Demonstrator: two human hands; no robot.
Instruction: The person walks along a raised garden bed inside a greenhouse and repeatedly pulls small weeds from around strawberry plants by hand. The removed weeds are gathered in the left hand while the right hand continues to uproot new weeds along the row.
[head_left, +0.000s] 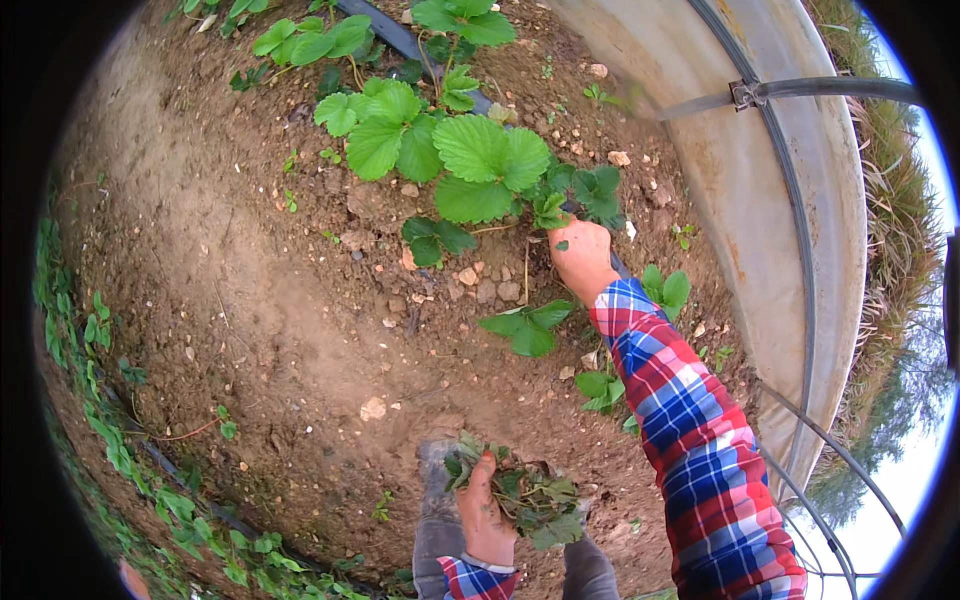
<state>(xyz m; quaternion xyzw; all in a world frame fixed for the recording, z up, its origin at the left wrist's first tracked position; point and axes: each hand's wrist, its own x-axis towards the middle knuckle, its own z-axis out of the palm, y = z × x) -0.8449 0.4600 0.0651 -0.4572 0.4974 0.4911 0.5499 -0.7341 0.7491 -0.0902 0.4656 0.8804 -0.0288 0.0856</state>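
Observation:
My left hand (487, 517), low in the view before my knees, is closed around a bunch of picked, partly wilted strawberry leaves (544, 502), the thumb on top. My right hand (581, 251) reaches into the base of a strawberry plant (491, 161) with broad green leaves. Its fingertips are hidden among the leaves, so whether they grip a stem cannot be told. Smaller strawberry leaves (531, 328) lie close to the soil below that hand. A black drip pipe (390, 30) runs under the plants and past my right wrist.
A plastic greenhouse sheet (742, 202) with metal tubes (832, 88) curves along the right. Brown soil (262, 300) with small stones spreads across the middle. Another row of green plants (180, 510) with a dark pipe runs along the lower left.

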